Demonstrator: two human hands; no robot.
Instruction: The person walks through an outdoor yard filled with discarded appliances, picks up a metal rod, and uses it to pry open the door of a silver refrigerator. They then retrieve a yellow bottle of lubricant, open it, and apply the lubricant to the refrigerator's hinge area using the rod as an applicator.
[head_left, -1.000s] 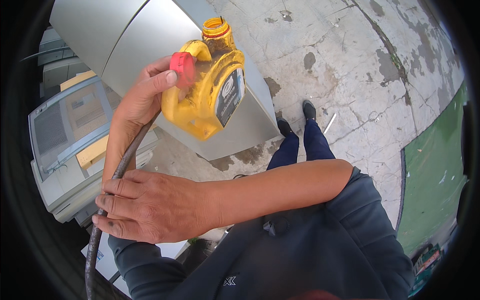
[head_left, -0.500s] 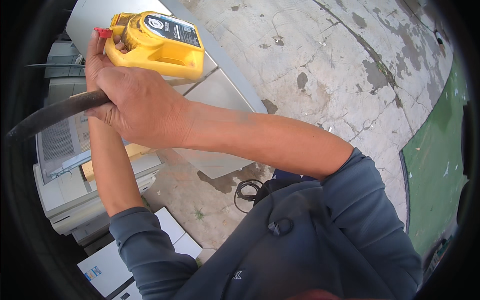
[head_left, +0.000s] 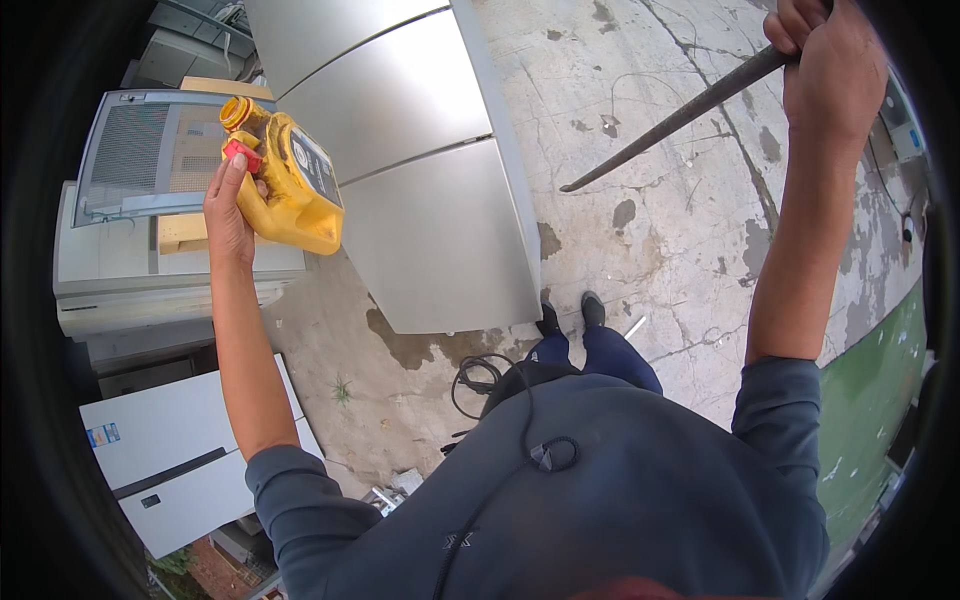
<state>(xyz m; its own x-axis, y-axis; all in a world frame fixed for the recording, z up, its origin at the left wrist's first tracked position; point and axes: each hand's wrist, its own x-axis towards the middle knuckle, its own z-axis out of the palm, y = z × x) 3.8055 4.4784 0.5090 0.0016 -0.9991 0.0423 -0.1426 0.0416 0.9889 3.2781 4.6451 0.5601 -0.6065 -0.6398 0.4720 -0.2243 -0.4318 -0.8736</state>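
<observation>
My left hand [head_left: 230, 215] is closed around the handle of a yellow plastic jug [head_left: 298, 215], held tilted at the left above the appliances. The jug's neck [head_left: 236, 112] is uncapped and grimy, and a dark label covers one side. Pinched at the thumb of the same hand is a red screw cap [head_left: 242, 155]. Off at the far upper right, my right hand [head_left: 835, 75] is closed on one end of a long dark rod [head_left: 680, 122]. The rod slopes down to the left, its narrow tip over the concrete.
A silver refrigerator [head_left: 430, 230] stands close in front of me. White appliances, one a fridge [head_left: 180, 430], line the left side. Black cable [head_left: 480, 378] lies coiled near my legs. Cracked, stained concrete [head_left: 620, 250] spreads right to a green floor area [head_left: 870, 400].
My hands have come apart: the right swung far right with the rod, the left moved down with the jug. The neck now shows uncapped. The view has shifted, revealing more of the silver refrigerator.
</observation>
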